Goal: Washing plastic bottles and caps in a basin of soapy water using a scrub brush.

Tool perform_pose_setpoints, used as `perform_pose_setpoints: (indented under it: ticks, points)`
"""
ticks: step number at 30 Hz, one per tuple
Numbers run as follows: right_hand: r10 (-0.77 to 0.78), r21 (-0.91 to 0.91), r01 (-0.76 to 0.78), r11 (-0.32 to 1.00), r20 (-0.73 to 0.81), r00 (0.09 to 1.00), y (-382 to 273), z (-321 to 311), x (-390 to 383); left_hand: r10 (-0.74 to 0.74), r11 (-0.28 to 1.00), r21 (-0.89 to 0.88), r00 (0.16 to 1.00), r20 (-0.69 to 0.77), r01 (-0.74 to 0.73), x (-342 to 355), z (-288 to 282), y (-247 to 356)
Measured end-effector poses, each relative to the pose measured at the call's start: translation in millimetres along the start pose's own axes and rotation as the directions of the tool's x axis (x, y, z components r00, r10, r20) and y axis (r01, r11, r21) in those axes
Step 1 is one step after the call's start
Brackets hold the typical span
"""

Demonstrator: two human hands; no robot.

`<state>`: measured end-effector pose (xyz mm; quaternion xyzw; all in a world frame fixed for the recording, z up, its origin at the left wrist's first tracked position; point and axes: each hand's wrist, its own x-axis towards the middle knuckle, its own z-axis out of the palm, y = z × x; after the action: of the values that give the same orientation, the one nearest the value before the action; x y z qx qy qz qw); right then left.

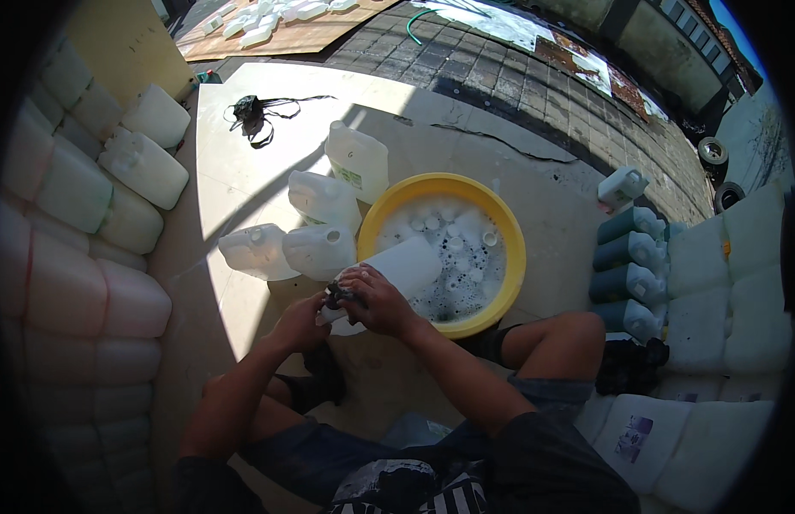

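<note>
Plainly, held jug [406, 267]: white and translucent, lying across the near-left rim of the yellow tub [517, 261], its far end over the foam [449, 295]; whether that end dips into the suds cannot be told

Slant of the jug: long axis runs from the hands forward and to the right, so its body lies ahead of and to the right of the grip

Right hand [376, 300]: the nearer of the 2 to the tub and to the jug's body, its grip closed over the jug's near end with the fingers by a dark wad [336, 296], too small to identify

Left hand [301, 319]: just beside the right and farther from the tub, its grip clasped at the jug's nearest tip; how far the fingers wrap round is hidden

Foam: small white round pieces [490, 239] sit among the bubbles

Standing jugs [318, 253]: 4, pale, clustered on the floor [552, 193] left of the tub, the nearest just beyond the hands

Side stacks: pale containers [67, 283] at the left, blue-green containers [624, 250] at the right, well apart from both hands
</note>
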<state>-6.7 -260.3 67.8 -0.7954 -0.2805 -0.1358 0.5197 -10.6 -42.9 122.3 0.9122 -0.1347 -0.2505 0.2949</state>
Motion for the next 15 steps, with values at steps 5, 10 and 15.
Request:
perform_pose_setpoints:
  ticks: [5,10,15]
  points:
    - [0.285,-0.285,-0.313,0.906,-0.136,0.949,102.5,-39.2,-49.0,-0.098,0.984,-0.125,0.975,0.198,0.124,17.3,2.6,-26.4]
    - [0.883,-0.119,-0.93,0.348,-0.292,0.367,183.8,-87.1,-86.0,-0.131,0.967,-0.186,0.967,0.219,0.173,23.5,-4.1,-35.1]
    - [0.791,-0.325,-0.918,0.227,-0.489,0.369,229.0,-108.0,-169.3,-0.153,0.972,-0.16,0.98,0.13,0.173,21.6,-23.2,-41.8]
